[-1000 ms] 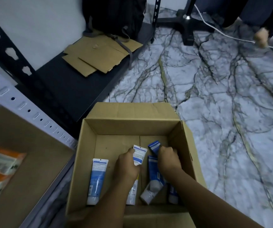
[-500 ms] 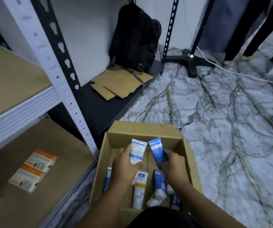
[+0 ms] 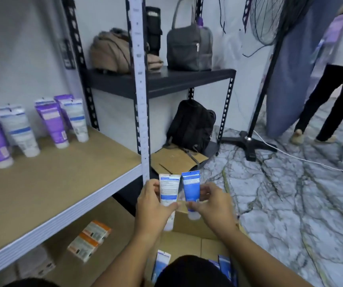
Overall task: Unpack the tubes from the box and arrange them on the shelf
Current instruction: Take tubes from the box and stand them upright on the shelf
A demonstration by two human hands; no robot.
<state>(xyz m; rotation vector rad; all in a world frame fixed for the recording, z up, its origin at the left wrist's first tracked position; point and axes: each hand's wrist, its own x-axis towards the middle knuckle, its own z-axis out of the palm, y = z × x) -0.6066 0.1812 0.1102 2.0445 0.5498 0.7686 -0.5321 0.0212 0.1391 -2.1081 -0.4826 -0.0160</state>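
My left hand (image 3: 153, 206) grips a white tube (image 3: 169, 191) with a blue band, cap down. My right hand (image 3: 213, 204) pinches a blue tube (image 3: 191, 188), also cap down. Both tubes are held upright side by side above the cardboard box (image 3: 189, 228), just right of the shelf's white post (image 3: 139, 83). More tubes (image 3: 162, 261) lie in the box, partly hidden by my body. On the wooden shelf (image 3: 59, 181) at the left stand several purple and white tubes (image 3: 52, 123), caps down.
Orange and white cartons (image 3: 90, 238) lie on the lower shelf board. A black rack (image 3: 162, 79) behind holds bags; a black backpack (image 3: 191, 125) and flat cardboard lie beneath. A fan stand (image 3: 249, 141), a white cable and a person's legs (image 3: 328, 104) are at the right on the marble floor.
Both hands have lifted the two tubes out of the box and up toward shelf height. My view has tilted up from the box to the shelves.
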